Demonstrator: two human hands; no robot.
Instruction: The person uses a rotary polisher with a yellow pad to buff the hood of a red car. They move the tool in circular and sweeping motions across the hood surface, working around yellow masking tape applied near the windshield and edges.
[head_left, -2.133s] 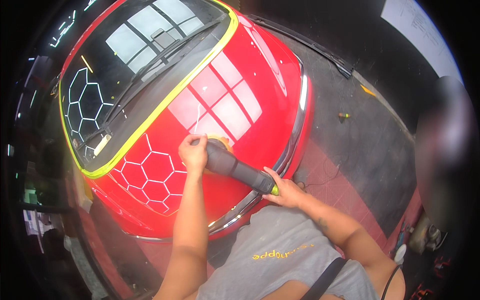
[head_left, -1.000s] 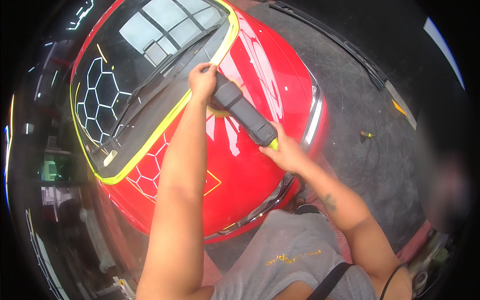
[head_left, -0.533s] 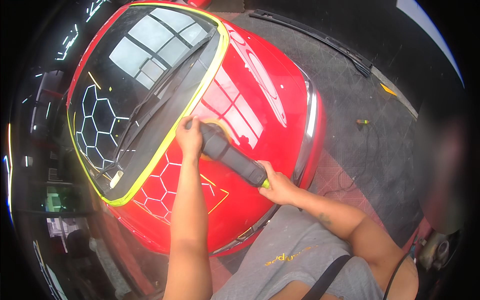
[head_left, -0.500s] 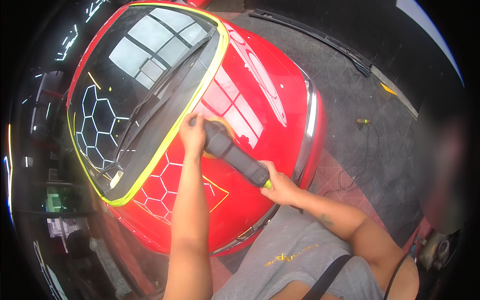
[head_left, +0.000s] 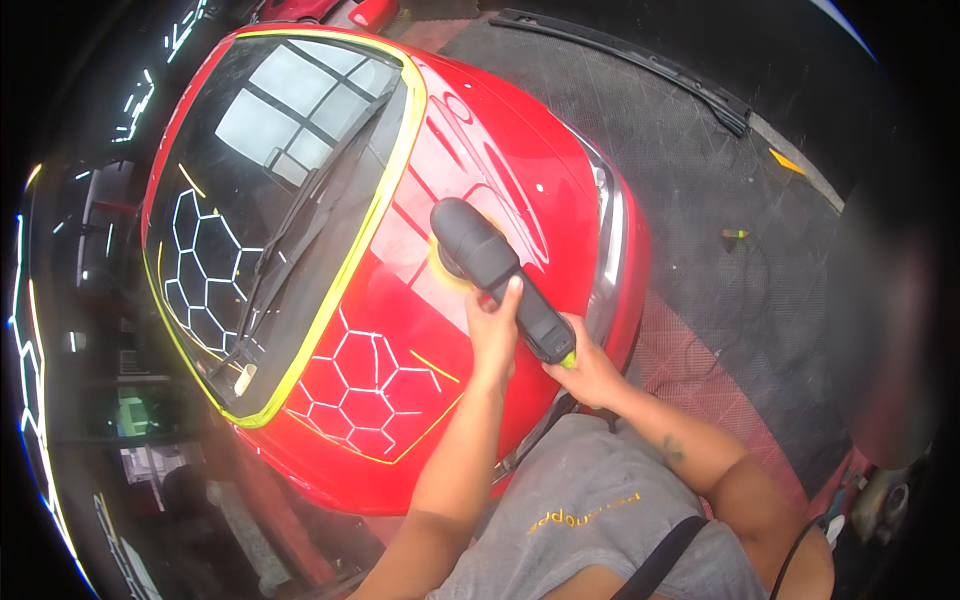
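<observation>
A black handheld polisher (head_left: 487,255) lies with its yellow pad (head_left: 446,268) against the glossy red car hood (head_left: 425,325). My left hand (head_left: 493,328) is closed around the middle of the polisher's body, thumb along its top. At the tool's rear end, by a lime-green part, my right hand (head_left: 590,368) grips the handle. Most of the pad is hidden under the polisher's head. Yellow masking tape (head_left: 335,300) runs along the hood's edge beside the dark windshield (head_left: 215,240).
Wiper arms (head_left: 300,215) cross the windshield's base. A chrome-edged headlight (head_left: 610,225) borders the hood's front. On the grey tiled floor (head_left: 690,200) lie a long black trim strip (head_left: 640,75), a small connector (head_left: 737,234) with a thin cable, and a yellow piece (head_left: 786,162).
My left hand has gone from the polisher's head down to its middle. The polisher's head has shifted toward the front of the hood. My right hand keeps its grip; the view has shifted slightly.
</observation>
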